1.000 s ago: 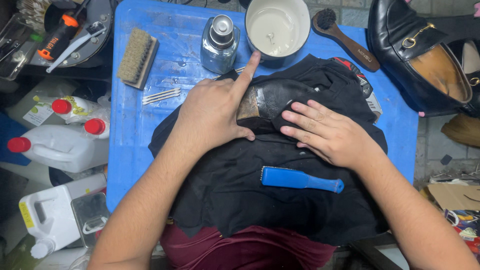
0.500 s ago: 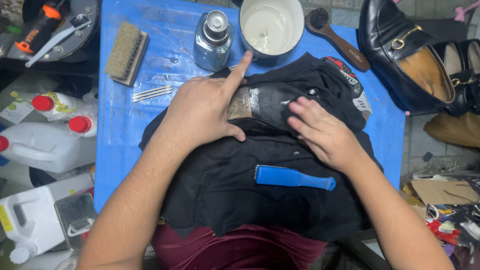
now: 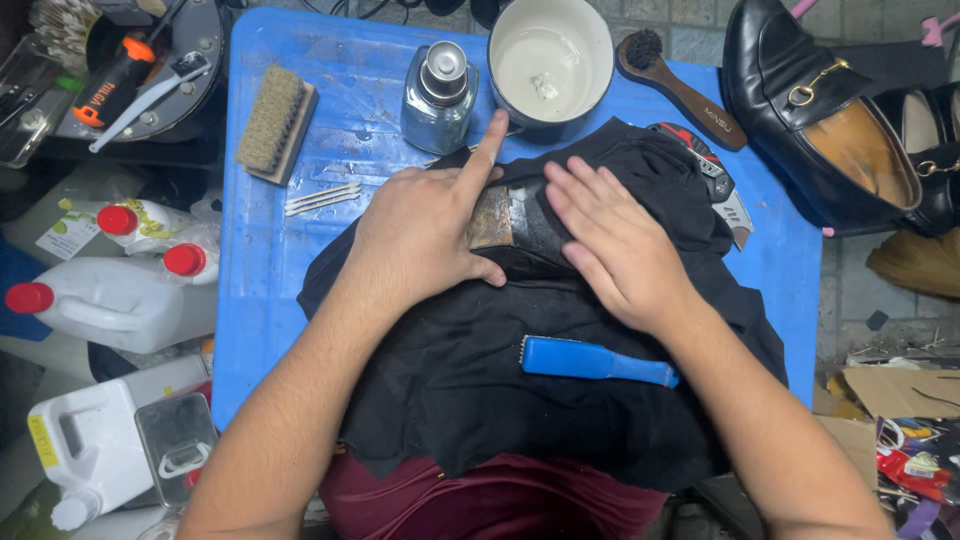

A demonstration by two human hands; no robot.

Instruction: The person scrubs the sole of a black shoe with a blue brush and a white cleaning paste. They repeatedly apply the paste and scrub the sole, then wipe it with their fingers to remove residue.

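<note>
A dark worn shoe [image 3: 512, 222] lies sole-up on a black cloth [image 3: 500, 390] that covers the near part of a blue table [image 3: 350, 80]. My left hand [image 3: 425, 235] grips the shoe's left side, its index finger stretched toward a white bowl [image 3: 550, 60]. My right hand [image 3: 615, 240] lies flat on the shoe's right part with the fingers together. A blue-handled brush [image 3: 597, 361] rests on the cloth just below my right hand.
On the table stand a small glass bottle with a metal cap [image 3: 438, 97], a bristle brush [image 3: 272, 123], cotton swabs [image 3: 322, 197] and a dark dauber brush [image 3: 680, 85]. A black loafer [image 3: 815, 115] sits at right. White jugs with red caps [image 3: 110, 290] stand at left.
My right hand has slid up and left over the shoe toward my left hand. The left hand keeps its hold, and the view has shifted slightly.
</note>
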